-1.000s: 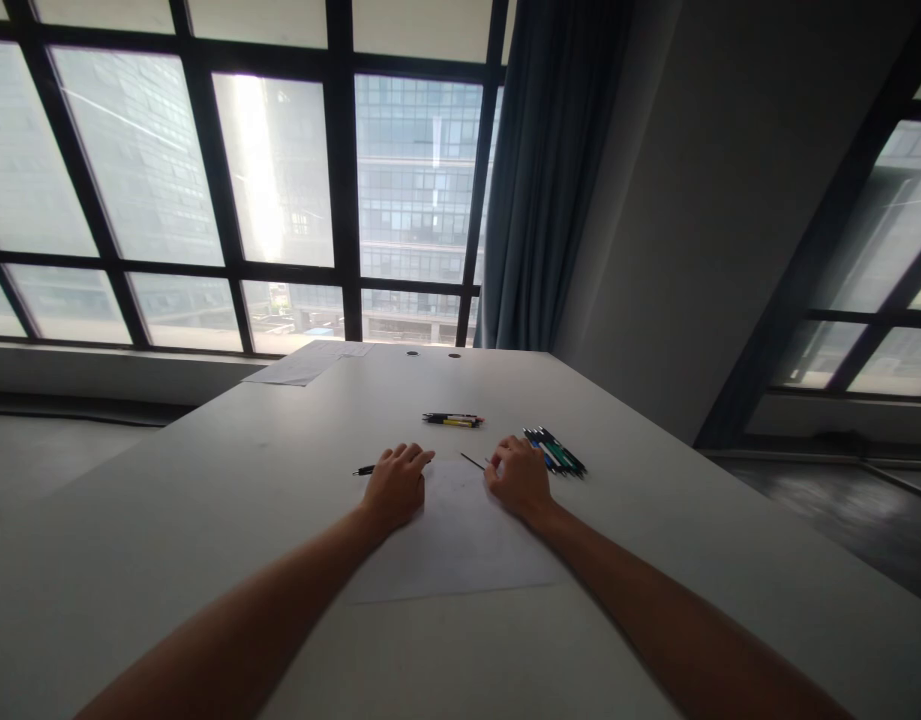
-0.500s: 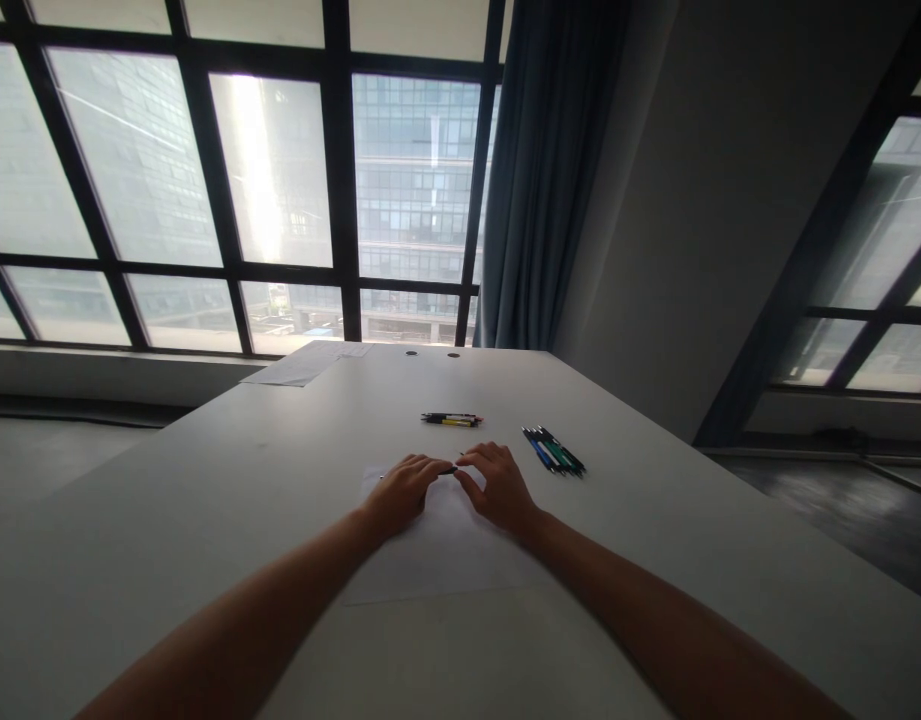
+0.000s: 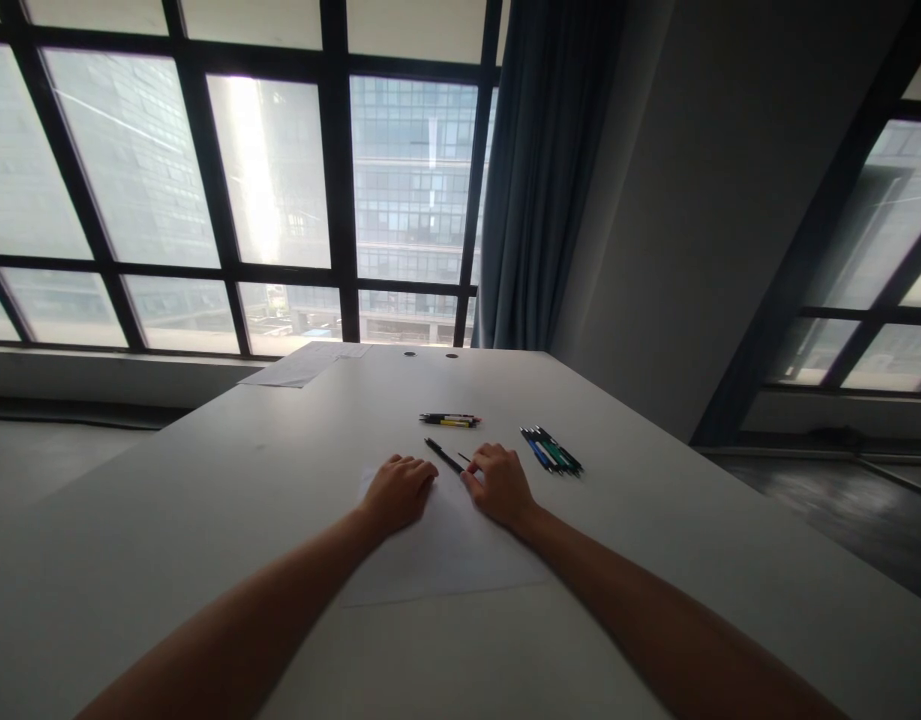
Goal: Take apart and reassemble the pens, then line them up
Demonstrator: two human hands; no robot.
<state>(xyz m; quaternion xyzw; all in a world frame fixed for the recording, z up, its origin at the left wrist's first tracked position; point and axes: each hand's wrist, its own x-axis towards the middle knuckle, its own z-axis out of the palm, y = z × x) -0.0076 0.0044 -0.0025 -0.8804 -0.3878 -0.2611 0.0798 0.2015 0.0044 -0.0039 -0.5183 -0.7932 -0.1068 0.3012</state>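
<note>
Black pen (image 3: pixel 444 455) seen slanting toward 11 o'clock, near end pinched in right hand (image 3: pixel 499 484); grip narrow. Left hand (image 3: pixel 396 491) laid flat on paper sheet (image 3: pixel 445 555), holding nothing. Pen judged light, stiff, smooth-barrelled; best taken mid-barrel. Pen clusters noted on worktop (image 3: pixel 205 520) at 12 o'clock (image 3: pixel 449 420) and 2 o'clock (image 3: pixel 551 451). No containers seen.

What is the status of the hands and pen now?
Left hand flat on paper. Right hand holds black pen. Nothing blocks them.
</note>
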